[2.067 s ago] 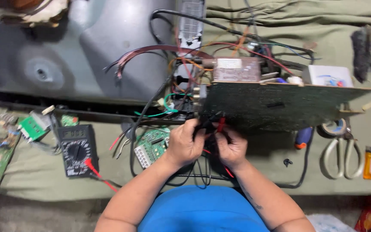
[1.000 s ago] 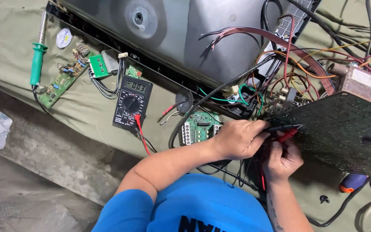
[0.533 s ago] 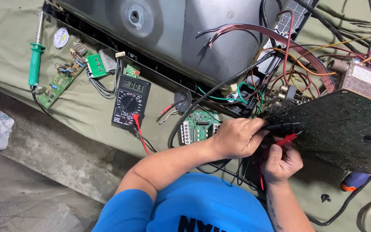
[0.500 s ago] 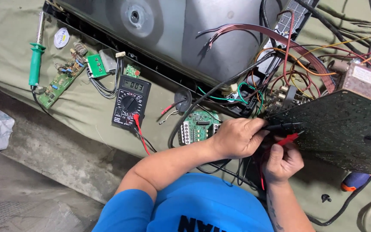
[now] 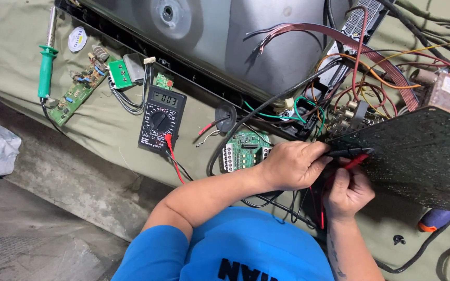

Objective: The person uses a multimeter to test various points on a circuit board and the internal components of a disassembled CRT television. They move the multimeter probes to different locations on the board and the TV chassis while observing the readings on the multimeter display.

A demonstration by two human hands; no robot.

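My left hand (image 5: pixel 291 165) grips a black test probe (image 5: pixel 351 152), its tip against the underside of a large dark circuit board (image 5: pixel 417 156). Just below it, my right hand (image 5: pixel 348 190) grips a red test probe (image 5: pixel 357 161), also touching the board's near edge. Red and black leads run from the probes back to a black digital multimeter (image 5: pixel 162 118) lying on the green cloth to the left, its display lit. A small green circuit board (image 5: pixel 245 151) lies beside my left wrist.
A grey television shell (image 5: pixel 220 36) lies at the top, with tangled coloured wires (image 5: pixel 360 78) right of it. A green-handled soldering iron (image 5: pixel 46 67), small green boards (image 5: pixel 79 88) and a round tin (image 5: pixel 77 39) lie left. A blue-orange tool handle (image 5: pixel 436 219) is lower right.
The view swung left from the board toward the multimeter and then held. Both hands keep their probes on the board's edge; the red probe shifted slightly.
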